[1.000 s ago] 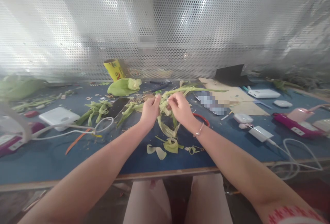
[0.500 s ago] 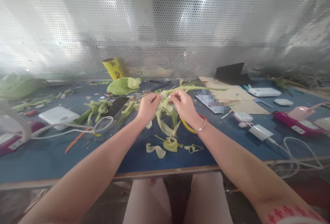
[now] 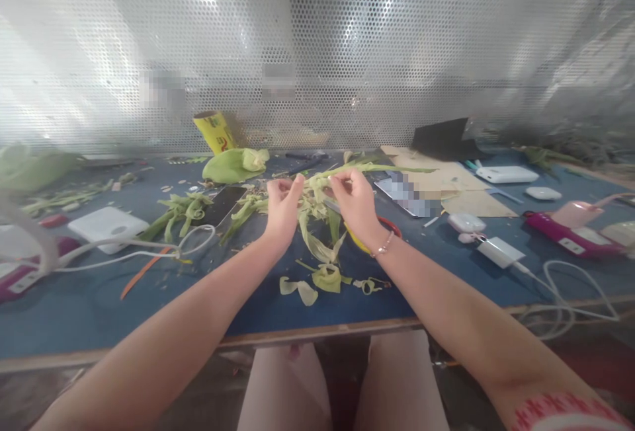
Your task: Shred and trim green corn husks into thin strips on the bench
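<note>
My right hand (image 3: 356, 201) pinches the crumpled top of a bundle of pale green corn husk (image 3: 313, 205). Close by on the left, my left hand (image 3: 282, 211) has its fingers curled and its thumb upright beside the bundle. What lies between those fingers, if anything, is hidden. Loose husk leaves hang from the bundle towards the table. A long green husk strip (image 3: 381, 168) stretches away to the right behind my right hand. Under my right wrist are scissors with yellow and red handles (image 3: 361, 239), partly covered. Torn husk pieces (image 3: 327, 277) lie nearer the table's front edge.
A green corn ear in husk (image 3: 231, 166) and a yellow tube (image 3: 214, 132) stand before the perforated metal screen (image 3: 327, 41). Left are a dark phone (image 3: 223, 205), a white box (image 3: 108, 227) and cables. Right are another phone (image 3: 404, 194), cardboard (image 3: 481, 205), chargers and a power strip (image 3: 570, 236).
My left hand has drawn slightly left from the husk bundle, and its thumb now points up. My right hand keeps its pinch at nearly the same place.
</note>
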Tool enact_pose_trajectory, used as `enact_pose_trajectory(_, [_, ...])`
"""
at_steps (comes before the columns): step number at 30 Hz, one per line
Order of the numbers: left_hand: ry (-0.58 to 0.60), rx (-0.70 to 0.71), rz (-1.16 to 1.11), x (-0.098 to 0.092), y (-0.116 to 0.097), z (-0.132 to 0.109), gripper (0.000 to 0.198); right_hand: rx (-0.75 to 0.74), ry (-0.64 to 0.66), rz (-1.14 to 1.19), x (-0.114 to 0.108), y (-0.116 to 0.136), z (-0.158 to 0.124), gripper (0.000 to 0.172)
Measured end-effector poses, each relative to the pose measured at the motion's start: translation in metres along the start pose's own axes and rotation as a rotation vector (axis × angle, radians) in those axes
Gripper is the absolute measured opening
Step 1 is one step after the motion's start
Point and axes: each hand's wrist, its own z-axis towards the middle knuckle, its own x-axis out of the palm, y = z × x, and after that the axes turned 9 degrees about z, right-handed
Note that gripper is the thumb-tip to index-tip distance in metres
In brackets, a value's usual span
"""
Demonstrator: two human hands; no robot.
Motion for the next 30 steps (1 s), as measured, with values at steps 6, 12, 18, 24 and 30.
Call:
enact_pose_trajectory(6, [0.212,0.11,0.212,-0.003,-0.008,-0.005,0.029,0.031,-0.024,-0.045,0.002,0.001,-0.002,0.016])
enact_pose_trajectory(12, [0.307,0.123,0.199,-0.004,-0.015,-0.003,0.023,0.066,-0.016,0.002,-0.002,-0.002,0.001,0.017])
enact_pose_trajectory(18, [0.424,0.128,0.152,-0.007,-0.014,0.003,0.019,0.222,0.024,0.192,-0.004,-0.001,0.005,0.017])
enact_pose_trajectory(24, [0.42,0.08,0.094,-0.007,-0.01,0.005,0.021,0.301,-0.016,0.278,-0.001,0.005,0.005,0.02])
enact_pose_trajectory(30, [0.419,0.08,0.087,-0.005,-0.011,0.002,0.018,0.3,-0.044,0.294,-0.001,-0.003,0.007,0.02])
